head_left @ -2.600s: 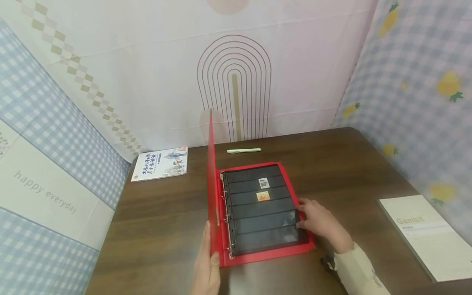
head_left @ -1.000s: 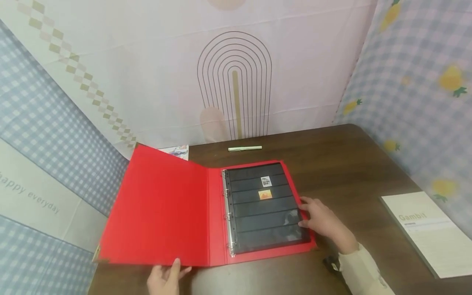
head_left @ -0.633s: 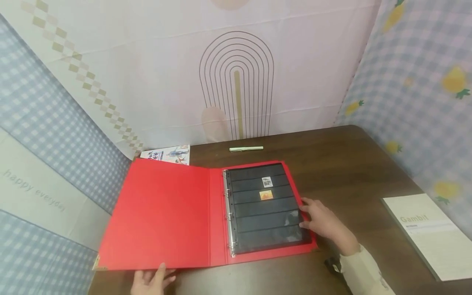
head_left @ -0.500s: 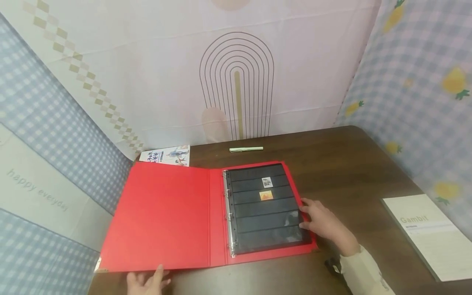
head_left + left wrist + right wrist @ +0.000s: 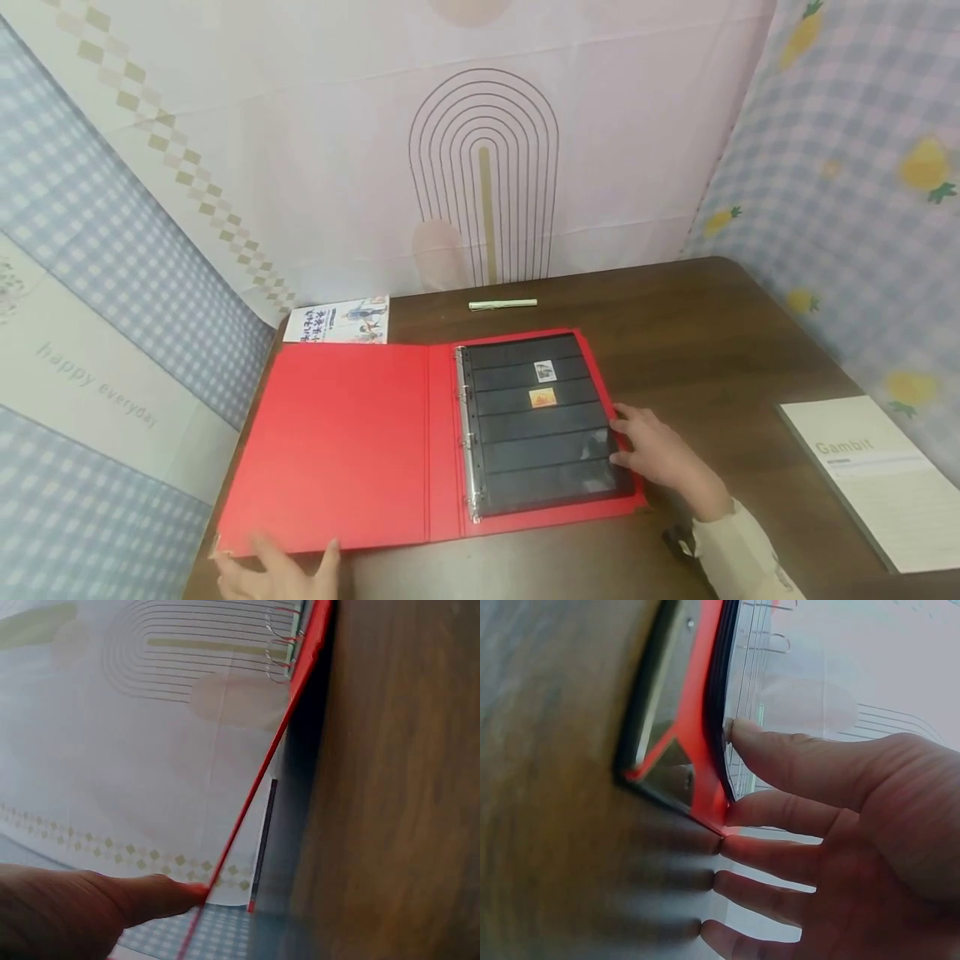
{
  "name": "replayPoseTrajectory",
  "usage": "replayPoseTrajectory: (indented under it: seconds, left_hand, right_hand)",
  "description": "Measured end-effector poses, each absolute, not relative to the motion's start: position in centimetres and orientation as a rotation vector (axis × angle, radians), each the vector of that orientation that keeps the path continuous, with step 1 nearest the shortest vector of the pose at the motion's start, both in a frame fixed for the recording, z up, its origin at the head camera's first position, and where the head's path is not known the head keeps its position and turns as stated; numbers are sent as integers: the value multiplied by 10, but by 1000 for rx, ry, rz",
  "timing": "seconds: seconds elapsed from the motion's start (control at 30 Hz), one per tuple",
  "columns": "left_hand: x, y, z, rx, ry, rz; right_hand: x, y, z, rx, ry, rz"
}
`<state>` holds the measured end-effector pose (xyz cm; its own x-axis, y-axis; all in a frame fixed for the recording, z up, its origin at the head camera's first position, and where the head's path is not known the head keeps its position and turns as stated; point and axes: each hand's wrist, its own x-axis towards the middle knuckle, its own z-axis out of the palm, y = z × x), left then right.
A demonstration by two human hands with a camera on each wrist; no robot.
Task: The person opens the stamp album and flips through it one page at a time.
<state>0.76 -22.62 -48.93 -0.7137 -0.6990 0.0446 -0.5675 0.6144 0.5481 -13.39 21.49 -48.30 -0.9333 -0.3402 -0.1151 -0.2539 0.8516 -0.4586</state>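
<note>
A red ring binder (image 5: 337,450) lies spread on the table, its front cover folded out to the left. Black stamp pages (image 5: 525,450) sit on its rings, with a grey-white stamp (image 5: 543,372) and an orange stamp (image 5: 543,397) in the strips. My left hand (image 5: 281,571) is at the cover's lower left edge, fingers spread; in the left wrist view a fingertip (image 5: 191,892) touches the cover's thin edge. My right hand (image 5: 660,450) rests along the binder's right edge. In the right wrist view its thumb (image 5: 780,754) lies against the pages, the other fingertips at the edge and table.
A pale green pen (image 5: 502,305) lies behind the binder. A picture booklet (image 5: 345,321) is at the back left, its front partly behind the cover. A white "Gambit" notebook (image 5: 870,483) lies to the right. Patterned cloths hang around the dark wooden table (image 5: 720,350).
The front cover has swung from upright down to the left, guided by my left hand, which has moved left along its lower edge. My right hand has stayed at the right edge.
</note>
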Motion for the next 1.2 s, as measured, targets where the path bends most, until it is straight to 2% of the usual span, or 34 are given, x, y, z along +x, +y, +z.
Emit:
replayPoseTrajectory:
  seconds: [0.2, 0.6, 0.93, 1.2]
  left_hand:
    - [2, -222, -479, 826, -2828, -781]
    - [-36, -221, -464, 435, -3176, -788]
    - [-71, -205, -456, 451, -3338, -775]
    - [-90, -186, -461, 230, -3316, -797]
  right_hand:
    - [-135, 215, -483, -519, 2850, -632]
    - [-136, 216, -483, -529, 2848, -606]
    - [-138, 216, -475, -528, 2849, -579]
    - [-139, 210, -470, -472, 2828, -523]
